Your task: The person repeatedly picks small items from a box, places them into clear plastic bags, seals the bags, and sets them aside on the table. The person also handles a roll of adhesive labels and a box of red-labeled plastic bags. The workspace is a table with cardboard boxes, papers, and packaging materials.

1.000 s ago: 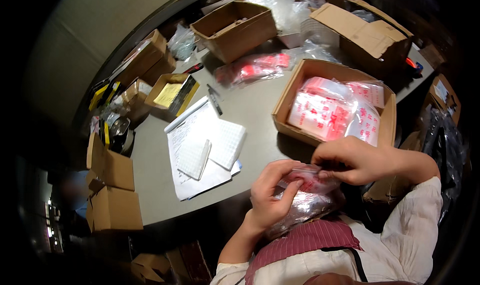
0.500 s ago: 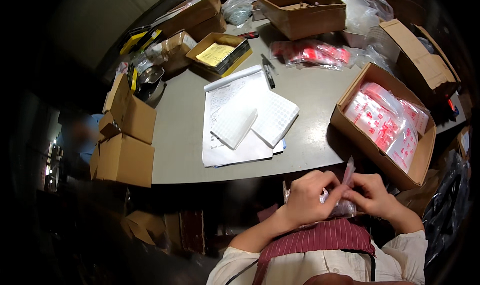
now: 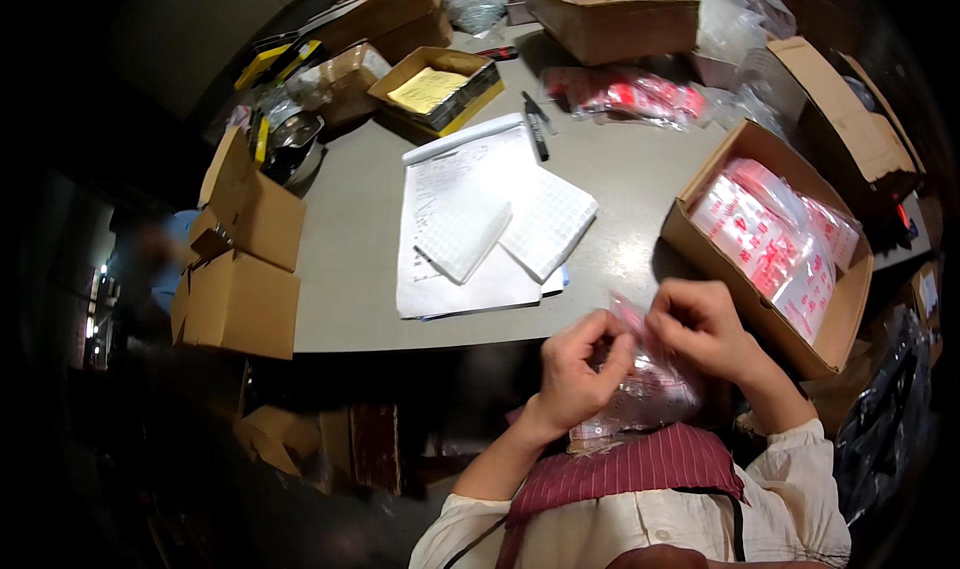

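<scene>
A clear plastic bag point(image 3: 645, 397) with a pinkish upper edge is held upright in front of my apron, just off the table's near edge. My left hand point(image 3: 578, 371) pinches the left side of its top between thumb and fingers. On the other side, the curled fingers of my right hand point(image 3: 705, 331) grip the bag's upper edge. Pale pieces with small dark marks show through the plastic, too blurred to name. Right of my hands stands an open cardboard box point(image 3: 760, 304) filled with red-printed plastic bags point(image 3: 755, 224).
Papers point(image 3: 470, 294) and white dotted sheets point(image 3: 550, 219) lie mid-table, a black marker point(image 3: 535, 129) beyond them. Behind are red packets point(image 3: 640, 97), a box with yellow paper point(image 3: 440, 99) and a large carton point(image 3: 610, 24). An open carton point(image 3: 240, 304) stands left. A person point(image 3: 170, 254) is far left.
Both hands have risen and shifted left a little with the bag. They have moved apart at its top, and more of the bag's body shows below them.
</scene>
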